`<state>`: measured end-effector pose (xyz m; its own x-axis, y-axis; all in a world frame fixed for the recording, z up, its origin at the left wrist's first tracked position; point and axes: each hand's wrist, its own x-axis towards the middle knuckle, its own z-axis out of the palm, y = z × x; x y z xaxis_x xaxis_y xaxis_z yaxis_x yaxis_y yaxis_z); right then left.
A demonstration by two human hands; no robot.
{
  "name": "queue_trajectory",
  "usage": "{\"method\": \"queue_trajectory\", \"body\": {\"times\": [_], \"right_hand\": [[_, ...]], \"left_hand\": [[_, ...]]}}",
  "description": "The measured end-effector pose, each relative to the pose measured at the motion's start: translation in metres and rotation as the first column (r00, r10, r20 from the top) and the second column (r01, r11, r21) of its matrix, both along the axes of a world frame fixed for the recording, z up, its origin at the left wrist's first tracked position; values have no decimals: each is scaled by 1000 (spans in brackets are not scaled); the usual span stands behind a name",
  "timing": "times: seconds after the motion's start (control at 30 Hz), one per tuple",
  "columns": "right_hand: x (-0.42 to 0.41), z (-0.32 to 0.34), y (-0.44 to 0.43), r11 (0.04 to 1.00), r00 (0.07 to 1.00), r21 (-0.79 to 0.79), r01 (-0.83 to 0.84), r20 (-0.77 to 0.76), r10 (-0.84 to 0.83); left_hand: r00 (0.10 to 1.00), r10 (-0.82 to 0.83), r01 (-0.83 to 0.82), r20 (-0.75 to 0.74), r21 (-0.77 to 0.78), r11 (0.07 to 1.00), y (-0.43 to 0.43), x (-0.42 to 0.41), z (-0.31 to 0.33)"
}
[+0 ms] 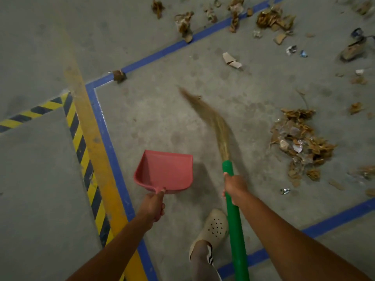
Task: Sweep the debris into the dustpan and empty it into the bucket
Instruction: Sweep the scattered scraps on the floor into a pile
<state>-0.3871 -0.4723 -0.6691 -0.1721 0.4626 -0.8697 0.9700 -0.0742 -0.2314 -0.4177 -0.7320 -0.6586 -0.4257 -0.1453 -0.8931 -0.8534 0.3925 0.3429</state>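
1. Head view gives me both hands at work. My left hand (154, 205) grips the short handle of the pink plastic dustpan (164, 171). My right hand (235, 187) is wrapped round the green handle of the straw-bristled broom (235, 220).
2. The dustpan looks held just off the grey concrete floor (162, 110), its mouth facing away from me and nothing inside it.
3. The broom's bristles (211, 122) are blurred and trail forward and left over bare floor, well apart from any rubbish.
4. The main heap of brown leaves, paper scraps and foil bits (302, 142) lies to the right of the broom. More crumpled brown litter (272, 19) is strewn far ahead, some of it on the blue tape line (109, 142). I cannot see the bucket.
5. I judge this to be the gathering stage. I would pull the far pieces toward the heap with short, low strokes, bristle tips on the floor, so the light scraps do not fly.
6. Then I would set the dustpan's lip flat on the floor just beside the heap, mouth toward it, and press down on the handle so no gap is left.
7. Fine bits may slip under the lip, so I would draw the pan back a little and sweep again, then carry it level.
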Motion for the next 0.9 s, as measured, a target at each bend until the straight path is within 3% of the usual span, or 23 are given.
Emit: {"method": "queue_trajectory", "body": {"times": [0.2, 0.33, 0.5, 0.63, 0.77, 0.9], "right_hand": [[-4, 19, 24, 975, 996, 208, 83, -4, -84], [-14, 54, 3, 953, 995, 298, -52, -61, 73], [-50, 47, -50, 929, 952, 224, -295, -15, 306], [-96, 18, -88, 928, 931, 78, -364, 22, 363], [-122, -18, -111, 965, 963, -2, -263, 62, 262], [-135, -28, -105, 995, 995, 95, -39, 92, 30]], "left_hand": [[999, -23, 24, -45, 26, 999, 23, -37, 3], [995, -61, 62, -84, 19, 998, 28, -53, -1], [994, -54, 51, -92, -26, 998, 14, -78, -16], [994, -70, 68, -82, -34, 997, -7, -108, -23], [985, -149, 146, -92, -32, 989, -42, -148, -33], [981, -173, 177, -91, 30, 984, -81, -185, -30]]}}
